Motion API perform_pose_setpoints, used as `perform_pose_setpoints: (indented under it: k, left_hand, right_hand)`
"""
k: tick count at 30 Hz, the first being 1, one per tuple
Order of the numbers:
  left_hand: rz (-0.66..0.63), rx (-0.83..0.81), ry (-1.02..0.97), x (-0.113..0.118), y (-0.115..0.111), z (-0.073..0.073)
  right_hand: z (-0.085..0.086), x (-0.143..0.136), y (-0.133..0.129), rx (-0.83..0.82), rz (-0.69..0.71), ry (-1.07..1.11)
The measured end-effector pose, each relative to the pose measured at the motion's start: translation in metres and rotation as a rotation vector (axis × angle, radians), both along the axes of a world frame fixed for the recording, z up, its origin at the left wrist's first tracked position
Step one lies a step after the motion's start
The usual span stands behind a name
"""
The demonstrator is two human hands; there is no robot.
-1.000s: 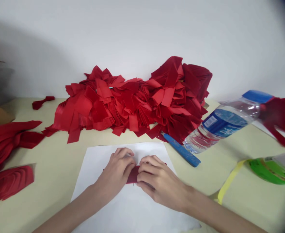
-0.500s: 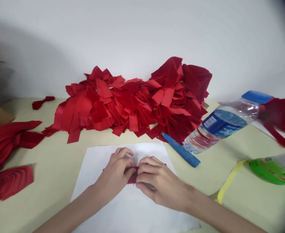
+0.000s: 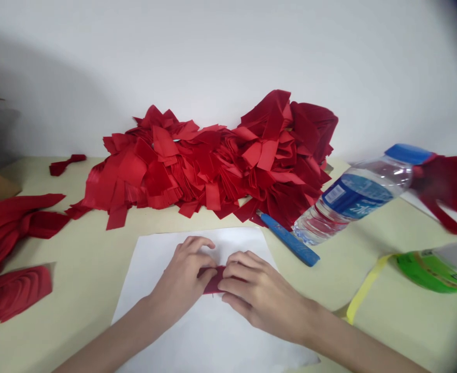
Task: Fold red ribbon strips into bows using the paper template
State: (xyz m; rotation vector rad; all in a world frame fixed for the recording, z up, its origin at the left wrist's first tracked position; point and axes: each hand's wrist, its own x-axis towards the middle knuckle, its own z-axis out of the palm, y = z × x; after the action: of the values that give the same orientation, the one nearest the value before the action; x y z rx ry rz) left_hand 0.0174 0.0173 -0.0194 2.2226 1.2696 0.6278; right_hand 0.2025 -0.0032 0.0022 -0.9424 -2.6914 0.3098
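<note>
A small piece of red ribbon [image 3: 214, 282] lies low over the white paper [image 3: 209, 331], mostly covered by my fingers. My left hand [image 3: 189, 267] pinches its left part, thumb on top and fingers curled behind. From the other side my right hand [image 3: 252, 290] closes its bent fingers over the right part. A short dark thread-like bit pokes out below the ribbon's near edge. Beyond the paper rises a big heap of red ribbon pieces [image 3: 197, 171], many fanned and overlapping.
A blue utility knife [image 3: 288, 238] lies right of the paper, beside a tilted water bottle [image 3: 353, 194]. Farther right are a green-labelled bottle [image 3: 434, 269] and a yellow strip [image 3: 368, 287]. Red ribbon bundles [image 3: 14, 290] lie at left; a single red bow [image 3: 67, 165] sits near the wall.
The right hand's fingers have shifted slightly on the ribbon, and less ribbon shows beyond them. The left hand looks the same. The whole view has slid a little.
</note>
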Motion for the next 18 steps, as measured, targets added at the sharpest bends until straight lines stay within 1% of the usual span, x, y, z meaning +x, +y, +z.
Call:
perform_pose_setpoints:
  k: [6,10,18]
  left_hand:
    - [-0.009,-0.022,-0.011,-0.0004,0.0004,-0.0002]
    - [-0.035,-0.011,-0.006,-0.0013,-0.0001,-0.0013]
    - [-0.037,-0.020,-0.010,0.0002,-0.0003,0.0002]
  right_hand:
    - [-0.0015,0.0021,0.0018,-0.015,-0.015,-0.001]
    - [-0.0036,0.0012,0.0015,0.008,-0.020,0.023]
    - [-0.0094,-0.0026,0.0013,0.060,-0.022,0.023]
